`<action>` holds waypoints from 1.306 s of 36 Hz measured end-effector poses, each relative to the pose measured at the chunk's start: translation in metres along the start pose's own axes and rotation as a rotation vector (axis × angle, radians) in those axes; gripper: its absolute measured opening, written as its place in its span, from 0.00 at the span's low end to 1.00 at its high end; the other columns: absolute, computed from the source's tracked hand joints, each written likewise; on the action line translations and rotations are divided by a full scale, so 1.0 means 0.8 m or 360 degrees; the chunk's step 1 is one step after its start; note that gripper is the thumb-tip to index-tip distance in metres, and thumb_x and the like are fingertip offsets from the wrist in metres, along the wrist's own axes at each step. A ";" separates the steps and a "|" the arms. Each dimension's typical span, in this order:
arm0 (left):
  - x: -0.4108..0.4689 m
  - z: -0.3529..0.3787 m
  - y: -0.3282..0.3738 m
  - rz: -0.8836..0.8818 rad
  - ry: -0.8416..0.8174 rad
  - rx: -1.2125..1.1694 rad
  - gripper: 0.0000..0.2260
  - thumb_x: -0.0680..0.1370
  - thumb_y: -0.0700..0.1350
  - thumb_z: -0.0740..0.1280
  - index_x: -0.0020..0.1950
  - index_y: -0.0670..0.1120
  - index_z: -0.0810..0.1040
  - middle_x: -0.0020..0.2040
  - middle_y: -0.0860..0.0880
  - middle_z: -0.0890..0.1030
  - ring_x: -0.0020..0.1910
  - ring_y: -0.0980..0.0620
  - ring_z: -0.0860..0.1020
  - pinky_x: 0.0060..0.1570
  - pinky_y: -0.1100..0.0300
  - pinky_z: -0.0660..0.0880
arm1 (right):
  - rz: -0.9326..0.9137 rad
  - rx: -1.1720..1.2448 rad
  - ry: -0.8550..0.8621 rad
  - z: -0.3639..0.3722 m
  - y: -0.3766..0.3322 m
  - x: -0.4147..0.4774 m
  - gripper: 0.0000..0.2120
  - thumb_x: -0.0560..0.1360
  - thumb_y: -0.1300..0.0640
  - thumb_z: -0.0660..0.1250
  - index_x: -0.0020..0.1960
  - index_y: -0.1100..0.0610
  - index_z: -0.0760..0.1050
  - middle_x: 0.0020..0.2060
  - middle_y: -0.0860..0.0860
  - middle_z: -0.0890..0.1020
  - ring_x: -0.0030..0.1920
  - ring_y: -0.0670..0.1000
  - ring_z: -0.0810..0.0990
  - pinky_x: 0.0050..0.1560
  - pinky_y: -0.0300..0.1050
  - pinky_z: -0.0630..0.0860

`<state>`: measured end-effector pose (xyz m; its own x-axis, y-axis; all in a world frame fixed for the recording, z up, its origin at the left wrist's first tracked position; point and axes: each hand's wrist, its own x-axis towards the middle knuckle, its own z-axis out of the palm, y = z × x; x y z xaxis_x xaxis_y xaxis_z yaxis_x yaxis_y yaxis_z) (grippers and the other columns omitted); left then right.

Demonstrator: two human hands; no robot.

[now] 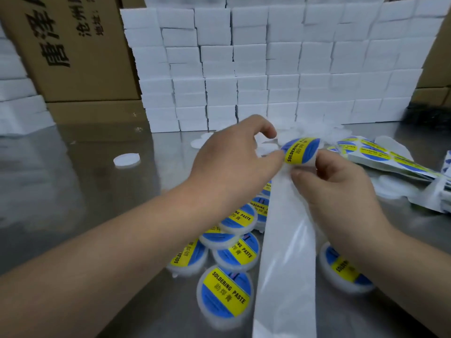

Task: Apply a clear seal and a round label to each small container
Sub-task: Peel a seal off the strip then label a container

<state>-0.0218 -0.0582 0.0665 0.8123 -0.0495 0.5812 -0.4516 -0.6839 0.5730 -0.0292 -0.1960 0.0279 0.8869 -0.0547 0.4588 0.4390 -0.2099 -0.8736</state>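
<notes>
Labelling at a steel desk, as I watch it from the remote feed: the two hands are close together in mid-frame, each clamped on something. The left hand pinches the near edge of a round label — blue with a yellow band reading SOLDERING PASTE — while the right hand grips the top of the white backing strip that carries it. The label curves over the strip's upper end, and the strip hangs down toward me between the forearms.

Under and beside the strip lie the labelled containers, overlapping in a loose pile, with one more apart on the right. A single plain white container sits alone to the left, and a heap of white discs lies beyond the hands. Sheets of spare labels fan out at right. Behind it all stands a wall of white boxes, with a printed cardboard carton to its left.
</notes>
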 end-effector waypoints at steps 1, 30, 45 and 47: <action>-0.005 -0.001 -0.004 0.0039 0.0000 0.0044 0.05 0.70 0.52 0.67 0.44 0.61 0.74 0.32 0.60 0.71 0.33 0.62 0.69 0.35 0.70 0.65 | -0.0017 0.0006 -0.0014 0.001 0.000 -0.001 0.04 0.74 0.63 0.63 0.43 0.60 0.77 0.36 0.62 0.78 0.34 0.49 0.72 0.36 0.44 0.71; 0.014 -0.027 -0.034 -0.0115 0.0226 0.0076 0.10 0.70 0.60 0.65 0.36 0.55 0.78 0.30 0.59 0.72 0.32 0.63 0.70 0.32 0.63 0.65 | -0.0296 -0.0263 -0.0116 0.001 0.008 0.001 0.16 0.75 0.63 0.62 0.45 0.40 0.75 0.37 0.39 0.81 0.35 0.40 0.78 0.38 0.33 0.73; 0.008 -0.019 -0.037 -0.0177 0.0260 -0.0164 0.16 0.71 0.59 0.67 0.29 0.51 0.74 0.21 0.60 0.70 0.24 0.62 0.67 0.31 0.60 0.64 | -0.0895 -0.0728 0.0096 -0.007 -0.007 -0.001 0.20 0.66 0.70 0.59 0.50 0.53 0.80 0.51 0.43 0.74 0.42 0.39 0.74 0.43 0.25 0.67; 0.005 -0.018 -0.036 -0.0114 0.0292 -0.0111 0.17 0.70 0.60 0.67 0.28 0.50 0.73 0.23 0.60 0.71 0.26 0.63 0.68 0.32 0.60 0.64 | -0.0833 -0.0726 0.0075 -0.005 -0.007 -0.002 0.17 0.65 0.69 0.58 0.41 0.53 0.81 0.39 0.41 0.77 0.43 0.37 0.74 0.44 0.23 0.67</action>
<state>-0.0110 -0.0283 0.0607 0.7652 0.1354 0.6294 -0.4247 -0.6285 0.6516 -0.0340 -0.1987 0.0325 0.5634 0.1253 0.8166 0.6936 -0.6088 -0.3851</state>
